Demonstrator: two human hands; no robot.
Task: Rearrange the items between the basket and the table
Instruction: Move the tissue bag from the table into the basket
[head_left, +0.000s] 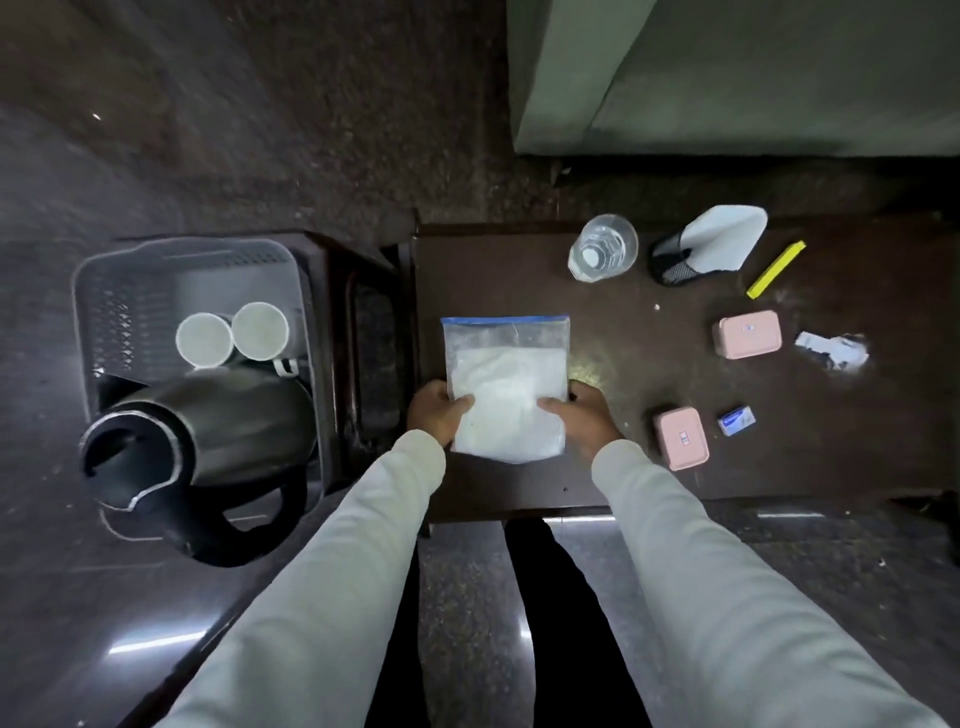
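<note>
Gripping zip bag (506, 387) of white powder, both hands (437, 413) at lower corners; squeezing risks seal bursting over desk (623, 457).

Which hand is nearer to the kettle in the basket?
Left. The left hand grips the powder bag's left edge, the side toward the kettle. The right hand grips the bag's far edge, farther away.
</note>
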